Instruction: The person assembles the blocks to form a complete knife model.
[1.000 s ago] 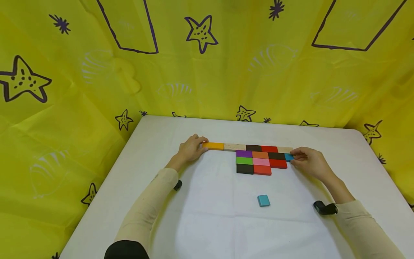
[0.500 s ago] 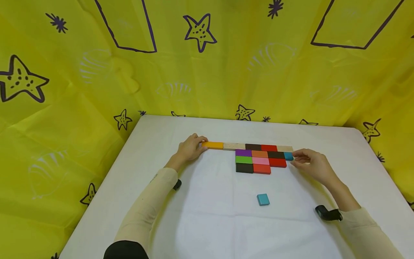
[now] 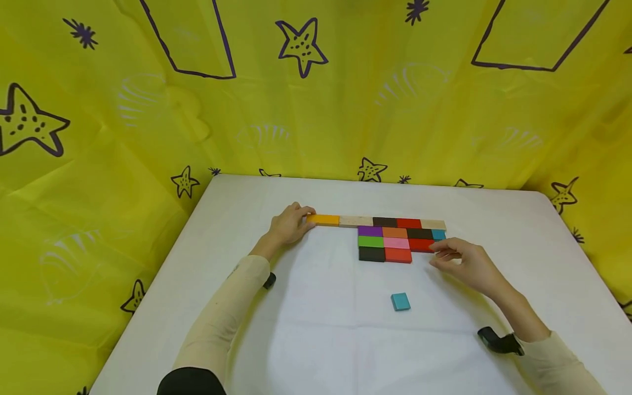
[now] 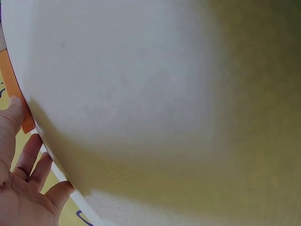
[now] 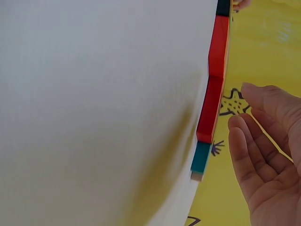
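On the white table, flat wooden blocks lie in touching rows. The far row has an orange block at its left end and a pale wood block at its right. My left hand pinches the orange block's outer end; the left wrist view has the thumb on its near face. Nearer rows include a small blue block, a dark red block and a bright red block. My right hand hovers beside the dark red block with fingers loosely bent and nothing between them.
A loose teal square block lies apart on the near part of the table. Yellow cloth with drawn stars hangs behind and left of the table. Black wrist cameras sit on both wrists.
My right hand has left the small blue block and drawn nearer to me and slightly left. My left hand keeps its place at the orange block.
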`<action>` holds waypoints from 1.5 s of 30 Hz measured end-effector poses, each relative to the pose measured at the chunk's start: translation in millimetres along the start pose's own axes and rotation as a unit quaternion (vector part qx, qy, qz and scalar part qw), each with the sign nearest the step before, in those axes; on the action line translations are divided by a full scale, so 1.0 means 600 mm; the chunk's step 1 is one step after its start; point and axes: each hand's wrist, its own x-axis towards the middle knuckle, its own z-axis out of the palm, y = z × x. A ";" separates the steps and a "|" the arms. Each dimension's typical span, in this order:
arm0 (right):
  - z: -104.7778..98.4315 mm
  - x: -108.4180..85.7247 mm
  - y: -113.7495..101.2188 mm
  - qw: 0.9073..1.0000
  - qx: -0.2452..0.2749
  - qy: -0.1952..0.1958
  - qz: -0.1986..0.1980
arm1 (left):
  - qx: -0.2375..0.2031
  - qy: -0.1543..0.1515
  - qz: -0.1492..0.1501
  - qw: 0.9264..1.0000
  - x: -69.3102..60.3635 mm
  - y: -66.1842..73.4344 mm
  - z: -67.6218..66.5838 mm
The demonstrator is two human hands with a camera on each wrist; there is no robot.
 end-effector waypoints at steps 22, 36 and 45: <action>0.041 -0.029 -0.043 0.990 0.058 -0.126 -0.016 | -0.008 0.000 -0.003 1.000 -0.002 0.001 -0.002; 0.052 -0.038 -0.059 0.975 0.091 -0.201 -0.035 | -0.004 -0.002 -0.003 1.000 -0.001 0.002 0.000; 0.058 -0.040 -0.065 0.972 0.093 -0.215 -0.024 | -0.004 -0.001 -0.003 1.000 0.000 0.000 0.001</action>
